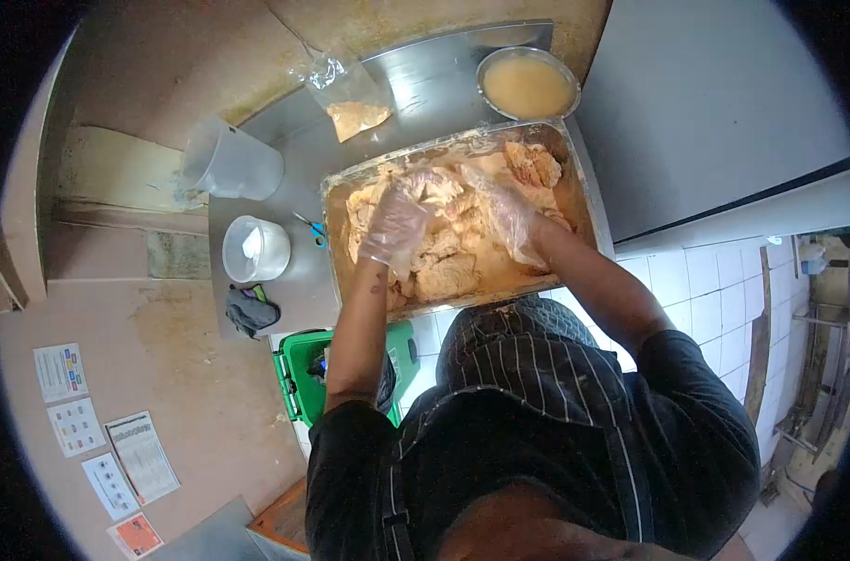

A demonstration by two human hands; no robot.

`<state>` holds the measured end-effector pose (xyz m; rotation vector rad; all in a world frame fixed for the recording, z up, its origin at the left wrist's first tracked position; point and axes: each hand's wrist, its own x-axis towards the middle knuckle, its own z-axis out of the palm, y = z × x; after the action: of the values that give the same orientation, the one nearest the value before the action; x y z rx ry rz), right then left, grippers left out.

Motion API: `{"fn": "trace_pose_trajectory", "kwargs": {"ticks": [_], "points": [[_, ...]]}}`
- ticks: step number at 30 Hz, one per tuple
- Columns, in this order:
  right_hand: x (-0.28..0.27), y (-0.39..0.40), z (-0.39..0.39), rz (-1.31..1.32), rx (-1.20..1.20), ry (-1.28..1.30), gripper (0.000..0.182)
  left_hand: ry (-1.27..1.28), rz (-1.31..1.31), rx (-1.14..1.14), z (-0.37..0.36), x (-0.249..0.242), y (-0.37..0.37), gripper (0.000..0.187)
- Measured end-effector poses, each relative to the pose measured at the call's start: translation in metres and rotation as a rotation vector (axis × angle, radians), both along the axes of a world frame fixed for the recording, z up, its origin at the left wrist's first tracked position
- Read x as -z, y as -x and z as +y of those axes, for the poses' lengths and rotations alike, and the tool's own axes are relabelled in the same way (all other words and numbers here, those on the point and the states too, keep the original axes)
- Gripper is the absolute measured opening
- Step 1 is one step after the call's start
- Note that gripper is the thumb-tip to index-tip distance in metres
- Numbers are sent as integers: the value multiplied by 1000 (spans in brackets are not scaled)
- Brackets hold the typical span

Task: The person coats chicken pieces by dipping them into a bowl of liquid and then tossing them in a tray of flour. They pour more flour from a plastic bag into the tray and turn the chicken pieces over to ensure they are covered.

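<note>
A large metal tray (595,201) holds several floured pieces of meat, which look like chicken, in loose pale flour. Both my hands are inside it, in clear plastic gloves. My left hand (402,222) curls its fingers round a floured chicken piece (441,194) near the tray's middle. Just to the right, my right hand (505,213) has its fingers stretched toward that piece; its fingertips are partly obscured by flour and glove. Another coated piece (533,165) lies in the far right corner, and one more (446,277) sits at the near side.
On the metal counter (299,145) stand a bowl of cloudy liquid (530,86), a bag of crumbs (358,114), a clear jug (243,164) and a white tub (273,252). Blue-handled scissors (318,236) and a dark cloth (250,310) lie near. A green bin (299,374) stands below.
</note>
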<state>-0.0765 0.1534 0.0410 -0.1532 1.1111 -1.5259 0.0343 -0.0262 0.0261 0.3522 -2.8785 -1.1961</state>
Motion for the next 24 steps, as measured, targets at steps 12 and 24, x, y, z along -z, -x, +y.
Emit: {"fn": "trace_pose_trajectory", "kwargs": {"ticks": [12,24], "points": [[53,-17,32,-43,38,12,55,-767,224,-349,5,22,-13,33],[48,-12,47,-97,91,23,53,515,-32,-133,-131,136,-5,34]]}}
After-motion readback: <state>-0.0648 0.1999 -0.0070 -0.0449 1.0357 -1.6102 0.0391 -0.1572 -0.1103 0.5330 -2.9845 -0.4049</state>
